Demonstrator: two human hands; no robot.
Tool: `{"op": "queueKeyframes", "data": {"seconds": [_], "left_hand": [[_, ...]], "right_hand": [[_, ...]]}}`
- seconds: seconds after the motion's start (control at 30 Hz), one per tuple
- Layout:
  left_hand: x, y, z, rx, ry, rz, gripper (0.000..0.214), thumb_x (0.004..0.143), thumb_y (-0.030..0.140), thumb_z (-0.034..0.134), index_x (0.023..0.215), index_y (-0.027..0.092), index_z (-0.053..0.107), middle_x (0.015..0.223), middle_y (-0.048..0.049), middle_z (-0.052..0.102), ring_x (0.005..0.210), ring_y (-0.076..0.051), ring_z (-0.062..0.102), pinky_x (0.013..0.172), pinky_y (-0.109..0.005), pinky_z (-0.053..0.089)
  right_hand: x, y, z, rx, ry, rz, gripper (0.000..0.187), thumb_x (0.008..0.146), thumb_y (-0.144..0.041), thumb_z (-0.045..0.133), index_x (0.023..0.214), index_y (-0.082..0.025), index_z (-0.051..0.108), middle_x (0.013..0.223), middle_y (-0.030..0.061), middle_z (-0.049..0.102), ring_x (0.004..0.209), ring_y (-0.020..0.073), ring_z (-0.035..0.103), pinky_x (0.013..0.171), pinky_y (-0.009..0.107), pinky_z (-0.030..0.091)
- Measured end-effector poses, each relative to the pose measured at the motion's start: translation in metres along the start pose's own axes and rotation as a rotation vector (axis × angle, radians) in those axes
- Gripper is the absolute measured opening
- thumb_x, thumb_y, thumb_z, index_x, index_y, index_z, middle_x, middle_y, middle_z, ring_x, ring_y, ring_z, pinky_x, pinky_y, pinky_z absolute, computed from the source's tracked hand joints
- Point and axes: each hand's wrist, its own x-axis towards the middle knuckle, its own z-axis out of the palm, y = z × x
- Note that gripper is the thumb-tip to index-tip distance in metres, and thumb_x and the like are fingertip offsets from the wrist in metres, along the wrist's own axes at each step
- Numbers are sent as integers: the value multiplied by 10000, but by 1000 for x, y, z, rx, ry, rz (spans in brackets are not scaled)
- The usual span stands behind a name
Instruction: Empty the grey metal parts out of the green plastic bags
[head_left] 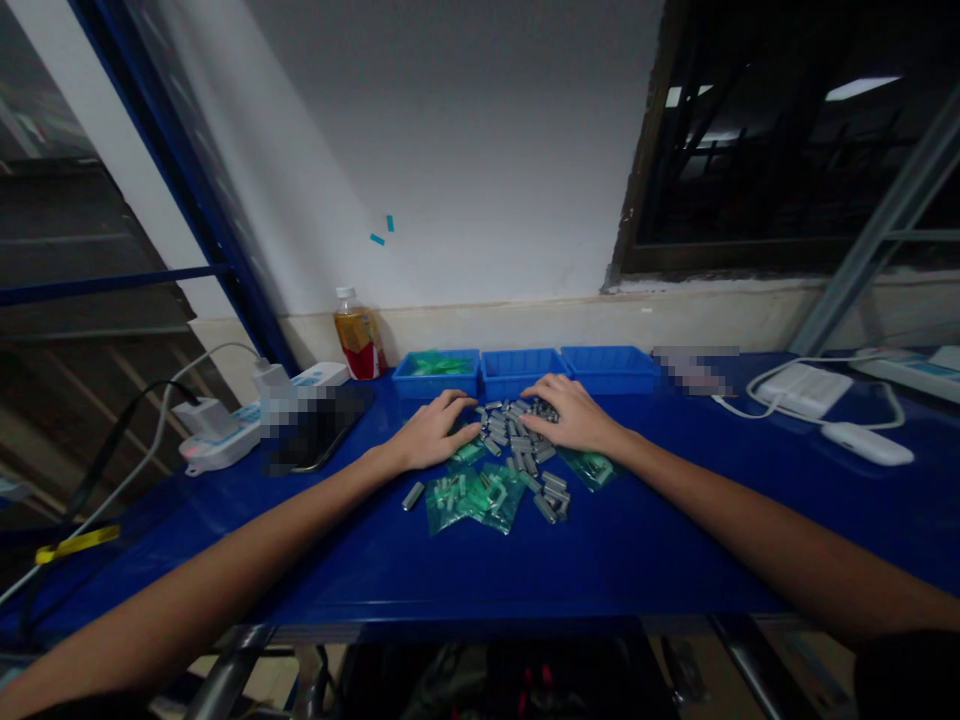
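Note:
A heap of small grey metal cylinders [521, 448] lies on the blue table [637, 540]. Several green plastic bags [472, 495] with cylinders inside lie in front of the heap. My left hand [431, 432] rests flat at the heap's left edge, fingers stretched out toward the cylinders. My right hand [570, 412] lies palm down over the heap's far right side, fingers spread on the parts. One loose cylinder [412, 495] sits apart at the left.
Three blue trays [517, 372] line the wall; the left one holds green bags. A drink bottle [360, 340] stands left of them. A power strip with plugs [217, 435] and a dark phone [319, 430] are at left, white chargers and cables [810, 390] at right.

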Motion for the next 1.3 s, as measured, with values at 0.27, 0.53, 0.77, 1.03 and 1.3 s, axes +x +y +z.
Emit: {"op": "queueKeyframes", "data": {"seconds": [0.27,0.53,0.77,1.03,1.3], "left_hand": [[19,0,8,-6,28,110,443,906,503,373,1226,230,510,1197,-89,566,1089,-226,526,919,-403,423],[8,1,6,18,65,116,403,945,435,305,1194,216,533,1160,-75,600,1056,-200,553,930,-366,415],[8,3,5,24,75,138,374,944,407,322,1158,204,553,1127,-73,619,1033,-198,562,921,-358,427],[7,5,4,34,64,137,349,943,388,333,1150,207,549,1123,-70,615,1018,-198,560,906,-352,430],[8,2,5,33,47,137,335,944,390,333,1139,213,541,1126,-65,603,1014,-203,550,901,-357,427]], "right_hand": [[0,10,12,90,-101,25,383,806,-461,589,1102,-218,606,1036,85,609,1006,239,551,872,416,419],[5,5,-3,78,52,-84,299,842,-404,550,1052,-201,611,1029,79,603,1011,223,538,910,401,414],[1,23,-14,-69,66,-99,225,831,-396,556,923,-211,646,940,80,645,1055,269,499,898,444,416],[3,4,0,-18,-69,-151,258,870,-387,510,961,-192,652,929,88,631,952,226,534,848,384,436],[2,6,-1,-28,-82,-101,256,894,-363,474,948,-184,649,924,89,615,932,223,538,849,379,430]]}}
